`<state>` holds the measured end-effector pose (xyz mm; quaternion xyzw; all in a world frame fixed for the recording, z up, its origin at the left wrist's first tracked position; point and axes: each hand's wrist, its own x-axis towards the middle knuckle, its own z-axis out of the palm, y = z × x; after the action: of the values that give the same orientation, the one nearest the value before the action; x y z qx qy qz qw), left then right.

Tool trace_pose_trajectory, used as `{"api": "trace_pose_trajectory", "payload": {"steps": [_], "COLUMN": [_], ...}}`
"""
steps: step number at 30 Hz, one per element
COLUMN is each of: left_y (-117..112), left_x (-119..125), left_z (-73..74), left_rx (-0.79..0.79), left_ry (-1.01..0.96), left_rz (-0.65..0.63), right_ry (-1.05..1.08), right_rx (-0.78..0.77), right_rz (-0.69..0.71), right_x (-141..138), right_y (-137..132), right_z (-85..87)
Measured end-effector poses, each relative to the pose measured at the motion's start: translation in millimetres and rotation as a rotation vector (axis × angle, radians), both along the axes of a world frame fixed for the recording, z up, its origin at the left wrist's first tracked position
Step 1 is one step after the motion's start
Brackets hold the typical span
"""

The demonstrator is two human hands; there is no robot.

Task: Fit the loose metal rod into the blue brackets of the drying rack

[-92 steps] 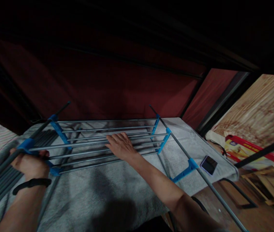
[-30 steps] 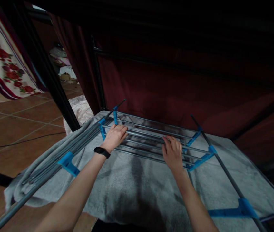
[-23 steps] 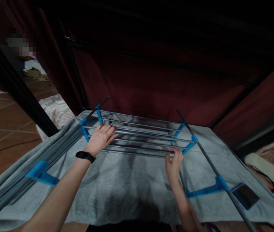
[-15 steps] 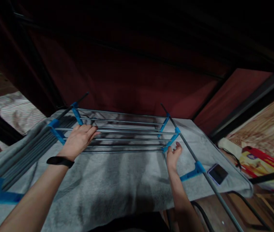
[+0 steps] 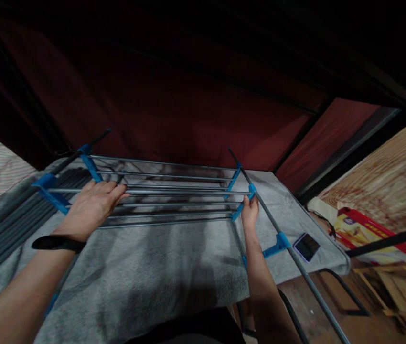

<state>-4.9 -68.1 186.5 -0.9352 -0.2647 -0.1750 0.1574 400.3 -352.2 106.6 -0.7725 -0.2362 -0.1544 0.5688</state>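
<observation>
A rack frame of thin grey metal tubes (image 5: 174, 192) and blue plastic brackets lies on a grey cloth. My left hand (image 5: 95, 205), with a black band on the wrist, is closed over a front tube close to the left blue bracket (image 5: 52, 191). At the other end, my right hand (image 5: 250, 212) grips the right blue bracket (image 5: 238, 211) where the tubes meet it, thumb and fingers partly hidden. A long side pole (image 5: 269, 210) runs past that hand, and a lower blue bracket (image 5: 278, 243) sits on it nearer to me.
Several loose grey tubes (image 5: 27, 224) lie in a bundle at the left on the grey cloth (image 5: 174, 258). A phone (image 5: 306, 247) rests at the right edge. Beyond it are a red and yellow package (image 5: 364, 229) and a wooden stool (image 5: 400, 291). A dark red panel (image 5: 174, 119) stands behind.
My right hand has moved up and closed on the right bracket; before, its fingers were apart beside it. My left hand stays on the tube, and the view has shifted right.
</observation>
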Motion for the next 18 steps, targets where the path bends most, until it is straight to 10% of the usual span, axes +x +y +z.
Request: {"api": "trace_pose_trajectory", "payload": {"steps": [18], "left_y": [6.8], "left_x": [-2.4], "left_z": [6.6], "left_rx": [-0.096], "left_ry": [0.03], "left_rz": [-0.047], "right_ry": [-0.046], "right_rx": [-0.068], "right_rz": [0.03], "right_x": [3.5], "right_y": [-3.4], "right_z": [6.2]}}
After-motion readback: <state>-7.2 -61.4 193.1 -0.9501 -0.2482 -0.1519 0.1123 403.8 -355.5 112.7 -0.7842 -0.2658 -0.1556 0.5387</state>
